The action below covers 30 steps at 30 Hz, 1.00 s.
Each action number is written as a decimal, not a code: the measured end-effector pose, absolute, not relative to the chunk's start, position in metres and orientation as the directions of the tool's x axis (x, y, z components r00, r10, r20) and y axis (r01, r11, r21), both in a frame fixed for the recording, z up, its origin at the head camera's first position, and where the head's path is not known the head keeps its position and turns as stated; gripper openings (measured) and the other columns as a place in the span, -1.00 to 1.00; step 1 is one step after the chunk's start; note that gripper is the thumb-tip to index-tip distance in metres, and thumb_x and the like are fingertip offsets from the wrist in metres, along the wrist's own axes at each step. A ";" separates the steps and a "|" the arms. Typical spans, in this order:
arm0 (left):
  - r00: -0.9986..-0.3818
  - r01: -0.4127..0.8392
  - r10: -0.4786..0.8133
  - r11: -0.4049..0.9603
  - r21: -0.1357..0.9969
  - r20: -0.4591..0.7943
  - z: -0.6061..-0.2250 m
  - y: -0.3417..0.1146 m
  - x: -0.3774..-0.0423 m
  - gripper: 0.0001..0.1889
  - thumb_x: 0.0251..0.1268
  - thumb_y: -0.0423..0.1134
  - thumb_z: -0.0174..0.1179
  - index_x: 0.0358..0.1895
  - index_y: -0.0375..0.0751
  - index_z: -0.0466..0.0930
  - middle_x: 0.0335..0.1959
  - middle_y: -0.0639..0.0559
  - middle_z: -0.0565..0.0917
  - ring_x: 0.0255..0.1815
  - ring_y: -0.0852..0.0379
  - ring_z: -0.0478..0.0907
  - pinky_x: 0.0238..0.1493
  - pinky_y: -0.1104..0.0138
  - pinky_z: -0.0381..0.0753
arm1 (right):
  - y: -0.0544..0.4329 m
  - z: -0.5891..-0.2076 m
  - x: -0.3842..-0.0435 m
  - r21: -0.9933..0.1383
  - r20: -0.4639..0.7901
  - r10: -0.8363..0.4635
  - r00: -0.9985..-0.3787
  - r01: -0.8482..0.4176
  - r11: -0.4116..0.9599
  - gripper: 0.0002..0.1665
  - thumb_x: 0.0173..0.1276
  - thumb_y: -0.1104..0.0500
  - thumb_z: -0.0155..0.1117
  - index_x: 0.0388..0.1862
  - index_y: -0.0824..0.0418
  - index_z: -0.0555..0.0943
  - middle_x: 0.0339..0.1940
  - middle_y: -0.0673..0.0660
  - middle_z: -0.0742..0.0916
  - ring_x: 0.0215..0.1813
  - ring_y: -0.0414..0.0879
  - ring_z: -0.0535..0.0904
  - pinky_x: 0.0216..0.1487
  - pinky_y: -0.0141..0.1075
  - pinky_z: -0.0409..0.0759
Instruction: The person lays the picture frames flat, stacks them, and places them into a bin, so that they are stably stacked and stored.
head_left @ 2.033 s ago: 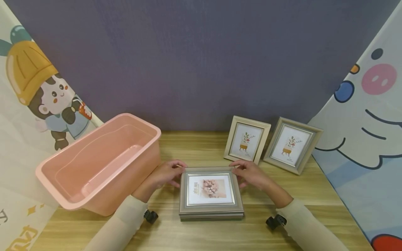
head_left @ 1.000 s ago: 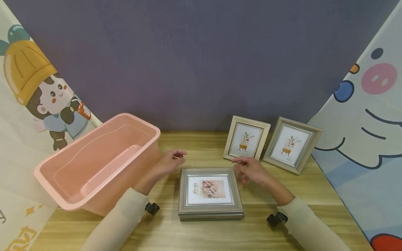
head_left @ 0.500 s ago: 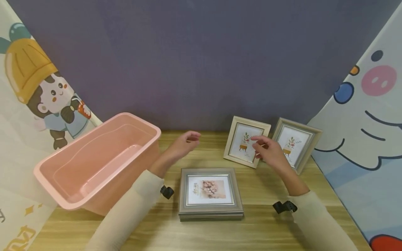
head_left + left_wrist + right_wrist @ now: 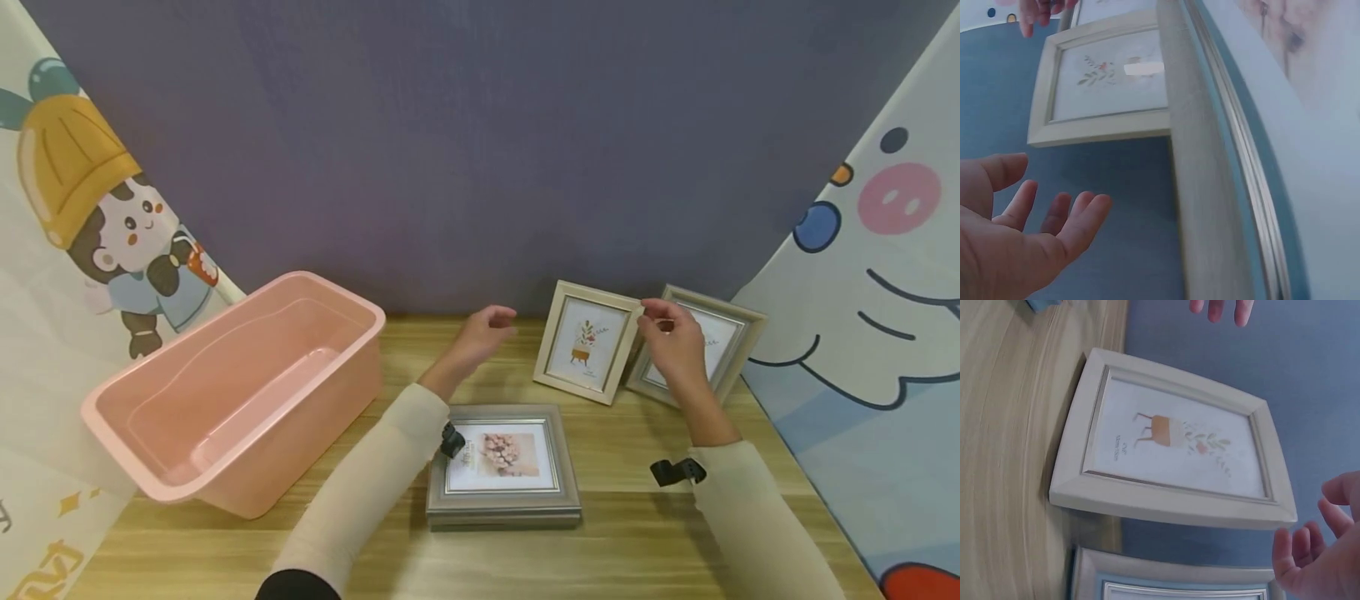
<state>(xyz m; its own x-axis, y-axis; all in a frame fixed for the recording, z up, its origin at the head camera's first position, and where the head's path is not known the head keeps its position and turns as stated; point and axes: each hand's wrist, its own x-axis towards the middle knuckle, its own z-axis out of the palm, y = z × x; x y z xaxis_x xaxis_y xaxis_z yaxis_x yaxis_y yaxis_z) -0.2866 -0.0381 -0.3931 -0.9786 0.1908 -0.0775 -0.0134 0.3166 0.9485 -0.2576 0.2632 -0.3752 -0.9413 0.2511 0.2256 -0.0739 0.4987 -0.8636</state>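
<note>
A cream picture frame (image 4: 585, 342) with a potted-plant print leans upright against the back wall. My left hand (image 4: 483, 337) hovers to its left with fingers apart and relaxed, holding nothing; in the left wrist view the hand (image 4: 1029, 237) is clear of the frame. At the frame's upper right corner is my right hand (image 4: 675, 337), fingers loosely bent. The right wrist view shows the right hand's fingers (image 4: 1300, 547) very near that corner; whether they touch cannot be told. Behind this hand a grey-beige frame (image 4: 731, 354) leans, partly covered.
Flat picture frames (image 4: 498, 508) lie stacked at the middle of the wooden table (image 4: 630, 550), a flower print on top; my left forearm passes over their left side. A pink plastic bin (image 4: 300, 417) stands at the left. Printed cloths hang at both sides.
Both hands have left the stacked frames and moved forward to either side of the cream frame. The left hand has also moved right. The frames and bin have stayed in place.
</note>
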 end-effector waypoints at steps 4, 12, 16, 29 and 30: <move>-0.987 -0.013 0.146 0.321 0.947 -0.063 -0.399 -0.020 -0.293 -0.61 0.43 -0.28 0.24 0.28 -0.15 0.57 0.26 -0.22 0.59 0.22 -0.11 0.55 0.19 0.11 0.63 | 0.267 -0.380 -0.263 -0.860 0.176 0.268 -0.947 -0.016 0.510 -0.52 0.48 0.14 0.21 0.34 0.17 0.55 0.20 0.11 0.52 0.03 -0.25 0.44 -0.24 -0.62 0.49; -1.000 -0.027 -0.007 0.301 0.953 -0.026 -0.404 0.015 -0.305 -0.64 0.36 -0.28 0.29 0.20 -0.07 0.66 0.05 -0.02 0.69 0.03 0.06 0.61 -0.05 0.34 0.61 | 0.270 -0.391 -0.270 -0.885 0.152 0.226 -0.962 -0.031 0.465 -0.41 0.50 0.17 0.16 0.49 0.12 0.41 0.46 0.27 0.50 0.22 -0.04 0.60 -0.19 -0.65 0.56; -0.998 -0.048 -0.042 0.267 0.963 -0.039 -0.404 0.030 -0.309 -0.63 0.36 -0.30 0.29 0.22 -0.06 0.65 0.08 -0.06 0.70 0.05 0.02 0.63 -0.02 0.30 0.64 | 0.268 -0.393 -0.275 -0.901 0.155 0.224 -0.962 -0.045 0.432 -0.40 0.49 0.22 0.15 0.50 0.11 0.40 0.43 0.32 0.53 -0.11 -0.36 0.61 -0.24 -0.55 0.64; -0.992 -0.075 -0.118 0.257 0.963 -0.046 -0.410 0.055 -0.316 -0.59 0.27 -0.46 0.27 0.17 -0.07 0.69 -0.04 -0.12 0.75 -0.10 0.02 0.67 -0.22 0.35 0.64 | 0.268 -0.397 -0.279 -0.901 0.134 0.249 -0.959 -0.013 0.434 -0.34 0.47 0.32 0.12 0.52 0.01 0.40 0.30 0.37 0.59 -0.48 -0.11 0.71 -0.28 -0.20 0.79; -0.991 -0.074 -0.125 0.261 0.962 -0.042 -0.410 0.055 -0.316 -0.59 0.27 -0.47 0.27 0.15 -0.07 0.70 -0.06 -0.11 0.76 -0.12 0.03 0.68 -0.27 0.37 0.62 | 0.268 -0.397 -0.280 -0.901 0.133 0.250 -0.959 -0.012 0.435 -0.34 0.47 0.32 0.12 0.52 0.01 0.40 0.29 0.37 0.59 -0.49 -0.12 0.71 -0.29 -0.20 0.79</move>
